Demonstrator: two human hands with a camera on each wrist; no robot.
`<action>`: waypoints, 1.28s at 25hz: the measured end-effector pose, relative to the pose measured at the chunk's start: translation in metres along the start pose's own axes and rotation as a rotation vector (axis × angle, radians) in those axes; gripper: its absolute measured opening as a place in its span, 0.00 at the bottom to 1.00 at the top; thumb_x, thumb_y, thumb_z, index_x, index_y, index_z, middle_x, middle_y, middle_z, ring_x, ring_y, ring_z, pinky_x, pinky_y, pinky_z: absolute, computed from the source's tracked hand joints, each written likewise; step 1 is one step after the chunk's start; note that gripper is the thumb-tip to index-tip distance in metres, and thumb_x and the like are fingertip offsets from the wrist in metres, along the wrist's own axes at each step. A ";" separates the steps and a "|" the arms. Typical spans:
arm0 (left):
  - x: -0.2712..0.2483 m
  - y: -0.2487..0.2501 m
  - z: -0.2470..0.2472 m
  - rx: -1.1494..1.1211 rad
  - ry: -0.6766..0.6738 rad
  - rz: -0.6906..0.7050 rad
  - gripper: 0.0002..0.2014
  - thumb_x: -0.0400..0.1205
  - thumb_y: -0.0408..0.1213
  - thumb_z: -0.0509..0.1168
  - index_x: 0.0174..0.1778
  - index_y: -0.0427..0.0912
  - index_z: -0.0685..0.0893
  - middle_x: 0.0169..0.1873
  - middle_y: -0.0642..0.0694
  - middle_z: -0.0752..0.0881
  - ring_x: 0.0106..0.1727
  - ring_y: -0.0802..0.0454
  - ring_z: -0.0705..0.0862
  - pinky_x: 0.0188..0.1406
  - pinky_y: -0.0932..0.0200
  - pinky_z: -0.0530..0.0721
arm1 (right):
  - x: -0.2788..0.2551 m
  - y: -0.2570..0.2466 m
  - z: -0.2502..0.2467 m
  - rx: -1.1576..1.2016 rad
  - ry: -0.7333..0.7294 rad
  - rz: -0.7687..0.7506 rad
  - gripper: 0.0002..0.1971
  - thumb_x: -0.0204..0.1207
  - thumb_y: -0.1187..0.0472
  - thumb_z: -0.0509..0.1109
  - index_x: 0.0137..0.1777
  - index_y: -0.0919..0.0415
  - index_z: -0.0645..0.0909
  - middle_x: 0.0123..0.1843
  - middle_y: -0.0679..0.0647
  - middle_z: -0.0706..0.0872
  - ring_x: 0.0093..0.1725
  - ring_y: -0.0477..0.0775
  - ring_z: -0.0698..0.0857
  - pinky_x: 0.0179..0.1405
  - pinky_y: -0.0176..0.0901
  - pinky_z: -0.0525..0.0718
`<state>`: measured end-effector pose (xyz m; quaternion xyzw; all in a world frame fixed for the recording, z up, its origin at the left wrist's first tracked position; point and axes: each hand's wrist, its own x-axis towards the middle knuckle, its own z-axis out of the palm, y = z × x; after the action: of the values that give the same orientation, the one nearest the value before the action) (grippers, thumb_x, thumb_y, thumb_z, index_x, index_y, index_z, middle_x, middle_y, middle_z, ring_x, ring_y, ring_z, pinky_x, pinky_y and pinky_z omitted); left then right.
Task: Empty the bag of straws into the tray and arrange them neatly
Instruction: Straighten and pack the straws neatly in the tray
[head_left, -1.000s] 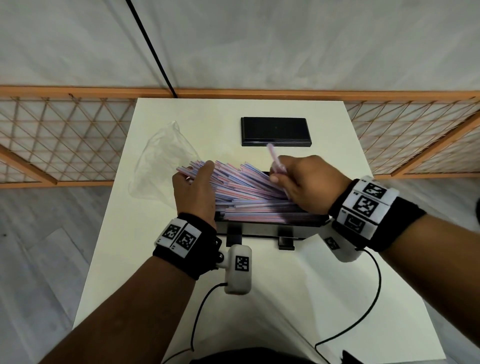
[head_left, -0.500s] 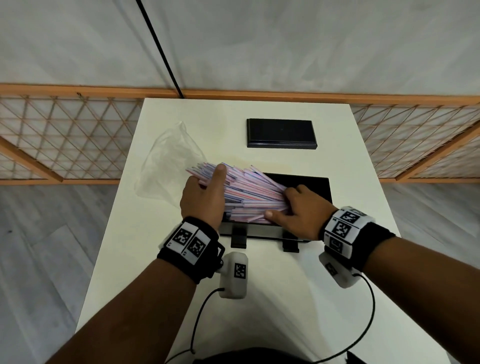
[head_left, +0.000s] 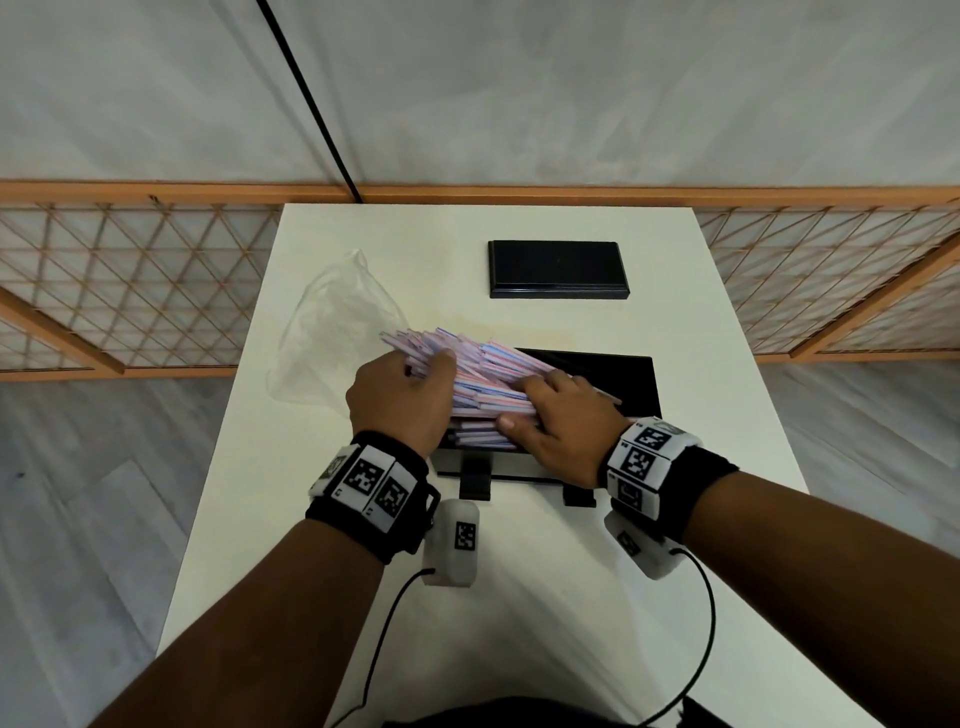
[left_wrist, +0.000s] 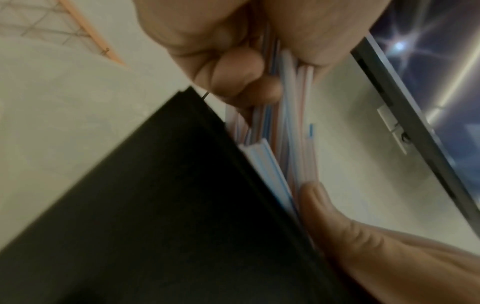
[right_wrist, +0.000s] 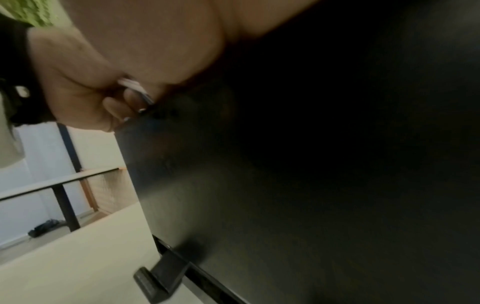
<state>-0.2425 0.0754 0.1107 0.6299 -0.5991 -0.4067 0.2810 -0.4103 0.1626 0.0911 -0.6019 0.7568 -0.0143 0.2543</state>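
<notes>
A thick pile of pink, blue and white straws (head_left: 483, 379) lies fanned across the left part of the black tray (head_left: 613, 371), its left ends sticking out past the tray wall. My left hand (head_left: 415, 374) grips the left ends; in the left wrist view its fingers (left_wrist: 233, 67) curl round the straws (left_wrist: 288, 131) beside the tray wall (left_wrist: 135, 205). My right hand (head_left: 530, 405) curls over the right ends, thumb on the near side. The right wrist view shows straw ends (right_wrist: 133, 87) in that hand against the tray (right_wrist: 311, 164). The empty clear bag (head_left: 332, 332) lies to the left.
A flat black rectangular lid or tray (head_left: 558, 267) lies farther back on the white table (head_left: 727, 415). Two black clips (head_left: 475, 480) jut from the tray's near side. An orange lattice fence (head_left: 130, 280) runs behind the table. Wrist cables trail across the near table.
My right hand, which held one pink straw up a second ago, has come down onto the pile's right ends and moved left. The left hand has kept its hold on the left ends.
</notes>
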 end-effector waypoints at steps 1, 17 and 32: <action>0.003 -0.002 0.001 -0.083 0.014 -0.019 0.23 0.79 0.52 0.71 0.25 0.39 0.80 0.21 0.49 0.80 0.32 0.42 0.82 0.36 0.51 0.80 | -0.002 -0.002 -0.002 0.023 0.057 -0.018 0.41 0.71 0.25 0.44 0.77 0.46 0.68 0.69 0.55 0.76 0.68 0.61 0.74 0.69 0.56 0.74; 0.017 0.009 0.014 -0.771 -0.034 -0.308 0.08 0.78 0.37 0.79 0.51 0.42 0.90 0.48 0.42 0.91 0.46 0.43 0.91 0.46 0.49 0.92 | 0.000 0.011 0.001 0.064 0.104 0.052 0.41 0.69 0.27 0.66 0.77 0.49 0.66 0.64 0.55 0.75 0.65 0.61 0.78 0.68 0.55 0.79; -0.002 0.019 0.021 -0.812 -0.097 -0.314 0.07 0.84 0.33 0.70 0.40 0.43 0.87 0.33 0.46 0.89 0.31 0.49 0.88 0.34 0.56 0.87 | 0.005 -0.003 0.008 0.025 0.156 0.111 0.44 0.66 0.23 0.62 0.75 0.52 0.66 0.67 0.58 0.74 0.65 0.65 0.75 0.70 0.62 0.74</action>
<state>-0.2705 0.0781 0.1167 0.5318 -0.3002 -0.6762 0.4120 -0.4048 0.1593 0.0837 -0.5527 0.8064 -0.0567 0.2024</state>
